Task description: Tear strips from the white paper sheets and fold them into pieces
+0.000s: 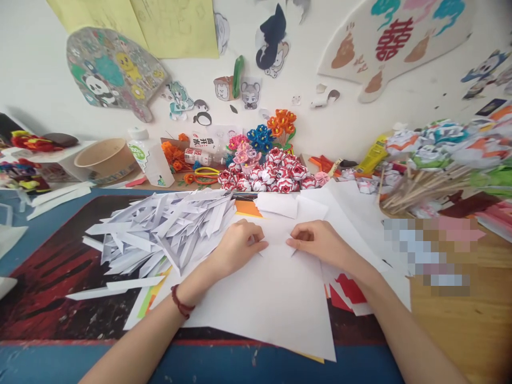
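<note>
Pinching small white paper piece betw. thumb & fingertips, L hand at one end, R hand at other; curling remaining fingers. Holding same over lg. white sheet, R of folded strips, fwd. of red-and-white flowers; outline partly unclear.

Upper left on the white wall, a panda-painted fan-shaped board; upper right, a fan-shaped board with a red double-happiness character. Mid-left, a tan bowl beside a white jug. Upper centre, blue flowers and orange flowers.
</note>
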The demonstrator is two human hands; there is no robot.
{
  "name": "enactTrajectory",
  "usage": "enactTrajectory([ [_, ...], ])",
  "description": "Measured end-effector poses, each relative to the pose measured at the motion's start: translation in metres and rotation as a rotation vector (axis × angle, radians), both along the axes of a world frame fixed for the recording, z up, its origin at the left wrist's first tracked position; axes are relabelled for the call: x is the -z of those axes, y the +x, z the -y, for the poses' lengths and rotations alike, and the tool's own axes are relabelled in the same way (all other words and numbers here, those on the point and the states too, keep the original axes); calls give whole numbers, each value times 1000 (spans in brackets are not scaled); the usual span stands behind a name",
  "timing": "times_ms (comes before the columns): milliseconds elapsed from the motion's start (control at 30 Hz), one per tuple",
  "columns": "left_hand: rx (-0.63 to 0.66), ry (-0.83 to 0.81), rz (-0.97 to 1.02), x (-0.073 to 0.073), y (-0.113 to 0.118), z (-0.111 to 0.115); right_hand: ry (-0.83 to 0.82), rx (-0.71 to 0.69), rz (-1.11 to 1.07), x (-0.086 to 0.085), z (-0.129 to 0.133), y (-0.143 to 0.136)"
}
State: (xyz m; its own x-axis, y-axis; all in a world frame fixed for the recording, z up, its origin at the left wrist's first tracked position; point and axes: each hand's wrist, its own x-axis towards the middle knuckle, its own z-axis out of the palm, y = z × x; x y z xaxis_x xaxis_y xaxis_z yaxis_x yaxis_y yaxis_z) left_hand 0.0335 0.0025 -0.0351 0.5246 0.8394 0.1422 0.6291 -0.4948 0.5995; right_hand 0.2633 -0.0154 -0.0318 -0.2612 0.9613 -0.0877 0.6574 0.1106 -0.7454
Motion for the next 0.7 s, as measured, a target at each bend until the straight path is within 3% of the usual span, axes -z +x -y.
enactTrajectory([
  [100, -18, 25, 17, 6, 1, -2, 98, 18, 75, -1, 1, -3],
  [700, 5, 182, 124, 15, 5, -2, 264, 85, 26, 14, -2, -9],
])
